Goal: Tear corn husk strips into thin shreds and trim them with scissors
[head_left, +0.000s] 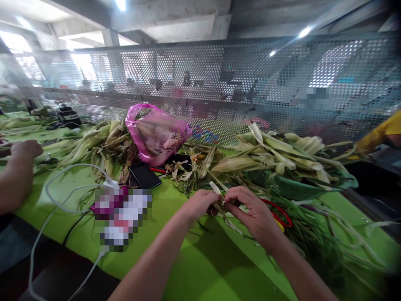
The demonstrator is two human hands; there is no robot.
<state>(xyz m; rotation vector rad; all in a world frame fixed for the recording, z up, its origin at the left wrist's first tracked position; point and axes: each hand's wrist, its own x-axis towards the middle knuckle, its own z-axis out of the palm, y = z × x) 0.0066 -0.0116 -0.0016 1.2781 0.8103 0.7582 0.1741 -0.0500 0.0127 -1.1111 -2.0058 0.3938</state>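
My left hand (200, 205) and my right hand (252, 211) meet over the green table (194, 267), fingers pinched together on a thin pale strip of corn husk (219, 193). The strip pokes up between my fingertips and trails down to the table below them. Just beyond my right hand lie red-handled scissors (280, 213) and a green basket (294, 188) heaped with corn husks.
A pink plastic bag (156, 133) sits among husk piles at the back, with a black phone (144, 175) in front of it. White charging cables (62, 188) run at left, where another person's hand (23, 150) rests. A perforated metal screen (219, 79) backs the table.
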